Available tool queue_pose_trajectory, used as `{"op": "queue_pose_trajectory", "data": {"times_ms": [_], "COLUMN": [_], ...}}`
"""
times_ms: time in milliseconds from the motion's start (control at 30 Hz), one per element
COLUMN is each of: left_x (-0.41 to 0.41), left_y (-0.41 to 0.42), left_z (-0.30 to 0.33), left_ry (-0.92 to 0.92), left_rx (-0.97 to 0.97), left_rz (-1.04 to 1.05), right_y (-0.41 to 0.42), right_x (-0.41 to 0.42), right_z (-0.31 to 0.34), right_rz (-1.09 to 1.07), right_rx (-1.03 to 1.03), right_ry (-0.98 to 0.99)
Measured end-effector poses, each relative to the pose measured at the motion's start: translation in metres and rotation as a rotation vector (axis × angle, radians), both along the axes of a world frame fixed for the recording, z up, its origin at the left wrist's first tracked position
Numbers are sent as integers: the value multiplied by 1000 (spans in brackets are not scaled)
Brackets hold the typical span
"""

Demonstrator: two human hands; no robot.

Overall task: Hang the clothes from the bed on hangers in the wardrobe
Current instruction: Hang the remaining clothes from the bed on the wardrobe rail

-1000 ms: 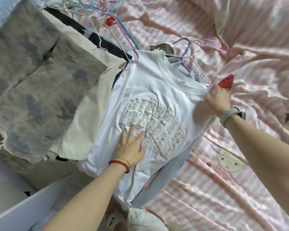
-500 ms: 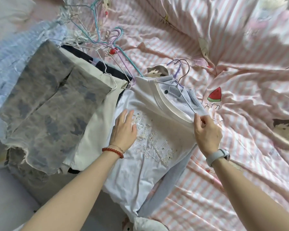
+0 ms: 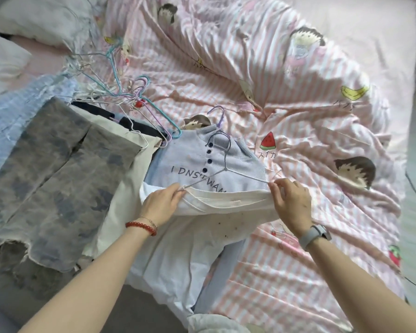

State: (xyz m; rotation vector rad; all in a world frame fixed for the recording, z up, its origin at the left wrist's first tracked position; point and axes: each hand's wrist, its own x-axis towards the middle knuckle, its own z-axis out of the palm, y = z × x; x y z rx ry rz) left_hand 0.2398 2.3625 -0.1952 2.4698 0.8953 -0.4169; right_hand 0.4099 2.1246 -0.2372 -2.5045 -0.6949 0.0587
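Center frame: left hand (image 3: 159, 205) and right hand (image 3: 291, 205) pinch the white t-shirt (image 3: 197, 236) collar at both ends of wire hanger (image 3: 226, 164), over lilac sweater (image 3: 190, 162) on bed (image 3: 298, 116).

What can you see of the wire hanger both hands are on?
The wire hanger is thin, pale lilac-grey coated wire. Its hook curls up over the buttoned placket of the light blue sweater beneath. The left hand pinches one shoulder end, the right hand the other, where both ends enter the white T-shirt neckline.
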Motion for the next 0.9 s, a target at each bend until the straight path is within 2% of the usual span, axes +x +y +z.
{"op": "queue_pose_trajectory", "data": {"times_ms": [100,200,333,467,567,700,900], "left_x": [-47,-92,-157,-235,-303,-400,-538], "left_y": [-12,-15,-20,-23,-33,-69,-151], "left_z": [18,36,58,72,88,106,97], "left_ry": [-110,-203,-331,-427,-425,-315,-261], "left_rx": [-52,-14,-74,-35,63,249,691], "left_rz": [92,216,475,745,929,1200,1486], "right_y": [15,40,87,147,185,217,212], "right_x": [-11,-30,-67,-123,-180,-263,-399], "right_z": [2,11,28,52,71,87,108], "right_rz": [97,200,328,496,706,988,1589], "right_rx": [17,18,54,111,112,51,150], "right_ry": [63,67,58,26,-2,-14,-62]}}
